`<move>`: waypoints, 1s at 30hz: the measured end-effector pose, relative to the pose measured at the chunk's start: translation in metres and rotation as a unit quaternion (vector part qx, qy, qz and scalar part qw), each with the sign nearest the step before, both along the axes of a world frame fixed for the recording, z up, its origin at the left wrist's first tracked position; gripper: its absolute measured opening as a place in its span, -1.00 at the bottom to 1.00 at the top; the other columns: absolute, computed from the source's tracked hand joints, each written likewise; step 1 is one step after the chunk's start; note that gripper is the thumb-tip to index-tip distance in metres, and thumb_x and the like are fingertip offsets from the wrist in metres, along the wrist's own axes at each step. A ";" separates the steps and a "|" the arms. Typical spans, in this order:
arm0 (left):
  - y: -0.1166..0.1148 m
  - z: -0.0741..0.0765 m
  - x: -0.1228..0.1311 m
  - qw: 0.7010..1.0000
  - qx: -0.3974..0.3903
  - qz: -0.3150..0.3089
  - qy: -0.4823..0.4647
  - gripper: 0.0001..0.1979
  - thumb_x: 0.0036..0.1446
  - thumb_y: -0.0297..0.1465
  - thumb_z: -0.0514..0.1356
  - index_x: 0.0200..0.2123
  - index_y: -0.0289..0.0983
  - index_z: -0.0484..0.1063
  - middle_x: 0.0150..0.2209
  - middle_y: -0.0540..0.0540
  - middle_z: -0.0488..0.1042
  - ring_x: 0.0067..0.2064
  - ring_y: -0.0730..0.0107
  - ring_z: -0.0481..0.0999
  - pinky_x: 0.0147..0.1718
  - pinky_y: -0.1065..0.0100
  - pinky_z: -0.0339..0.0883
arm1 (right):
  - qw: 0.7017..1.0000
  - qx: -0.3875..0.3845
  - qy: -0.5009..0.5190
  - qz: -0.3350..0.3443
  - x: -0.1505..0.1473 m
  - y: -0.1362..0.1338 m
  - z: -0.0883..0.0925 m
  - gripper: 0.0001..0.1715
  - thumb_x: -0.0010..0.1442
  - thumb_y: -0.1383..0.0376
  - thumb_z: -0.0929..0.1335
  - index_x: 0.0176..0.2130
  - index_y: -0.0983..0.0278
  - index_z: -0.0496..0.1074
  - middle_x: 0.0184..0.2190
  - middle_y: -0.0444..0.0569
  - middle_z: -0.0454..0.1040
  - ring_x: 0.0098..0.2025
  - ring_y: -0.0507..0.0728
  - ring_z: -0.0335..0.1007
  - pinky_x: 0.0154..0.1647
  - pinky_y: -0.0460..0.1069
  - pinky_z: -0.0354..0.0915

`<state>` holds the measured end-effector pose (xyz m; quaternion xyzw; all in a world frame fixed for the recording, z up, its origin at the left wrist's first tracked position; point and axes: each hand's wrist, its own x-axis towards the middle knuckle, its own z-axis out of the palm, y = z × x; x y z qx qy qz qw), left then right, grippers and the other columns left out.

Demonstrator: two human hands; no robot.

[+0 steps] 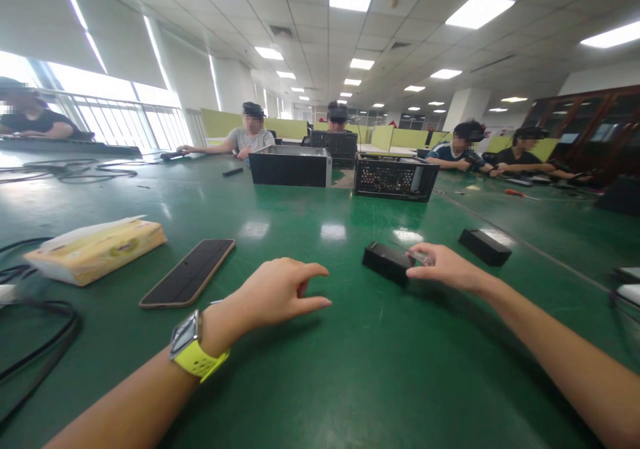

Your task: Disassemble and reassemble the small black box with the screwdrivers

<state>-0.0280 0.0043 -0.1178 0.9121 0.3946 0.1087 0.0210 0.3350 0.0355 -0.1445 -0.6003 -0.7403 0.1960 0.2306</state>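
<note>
My left hand (287,292) hovers over the green tabletop with thumb and forefinger apart and nothing between them. A yellow-strapped watch (195,349) is on that wrist. Beyond the wrist, a smartphone (190,274) lies screen up. My right hand (443,265) has its thumb and fingers closed at the near right end of a small black box (386,262). Something clear and shiny shows between those fingers, too blurred to name. A second black box (485,247) lies apart, to the right of that hand.
A yellow tissue pack (100,249) and black cables (45,342) lie at the left. Two computer cases (290,167) (395,177) stand farther back. An orange-handled screwdriver (517,193) lies at the far right. Several people sit around the green table (320,382).
</note>
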 end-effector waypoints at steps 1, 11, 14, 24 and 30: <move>0.000 0.000 -0.001 1.000 -0.004 0.011 0.013 -0.36 0.07 0.06 0.17 0.15 -0.13 0.32 -0.43 -0.02 0.49 -0.41 0.33 0.47 -0.44 0.42 0.17 | 0.995 -0.025 0.052 0.083 -0.014 -0.006 0.001 -0.36 0.01 -0.07 0.41 -0.06 0.31 0.45 -0.37 -0.07 0.47 -0.38 0.11 0.34 -0.40 -0.05 0.21; 0.001 0.008 -0.011 0.996 -0.038 0.059 0.060 -0.42 -0.11 0.07 0.28 -0.07 -0.11 0.43 -0.38 -0.04 0.49 -0.34 0.20 0.48 -0.47 0.41 0.13 | 0.997 0.053 -0.031 0.042 -0.038 -0.009 -0.016 -0.53 0.23 -0.04 0.25 -0.24 0.28 0.48 -0.58 -0.16 0.33 -0.52 0.05 0.23 -0.49 -0.07 0.08; 0.000 0.005 -0.004 0.998 -0.038 0.023 0.042 -0.42 -0.16 0.10 0.30 -0.14 -0.15 0.44 -0.44 -0.01 0.46 -0.37 0.26 0.46 -0.47 0.42 0.11 | 0.994 0.085 -0.074 0.000 -0.029 -0.001 -0.023 -0.59 0.25 0.03 0.23 -0.28 0.26 0.48 -0.47 -0.08 0.47 -0.43 0.11 0.35 -0.42 -0.04 0.16; -0.021 0.000 0.013 0.956 0.110 -0.110 -0.249 -0.78 0.19 -0.26 0.17 -0.20 -0.30 0.44 -0.57 0.09 0.27 -0.54 0.56 0.23 -0.51 0.46 0.14 | 0.982 0.153 -0.105 -0.023 -0.046 -0.005 -0.021 -0.68 0.15 0.13 0.35 -0.18 0.28 0.48 -0.21 0.07 0.52 -0.15 0.25 0.41 -0.16 0.09 0.29; -0.034 0.011 0.015 0.894 0.312 -0.190 -0.260 -0.76 0.09 -0.62 0.05 -0.22 -0.22 0.33 -0.32 -0.07 0.42 -0.27 0.39 0.37 -0.29 0.31 0.32 | 0.917 0.356 0.030 0.178 -0.087 -0.045 0.007 -0.85 0.20 0.25 0.35 -0.19 0.20 0.46 -0.13 0.04 0.49 -0.06 0.21 0.38 -0.04 0.15 0.32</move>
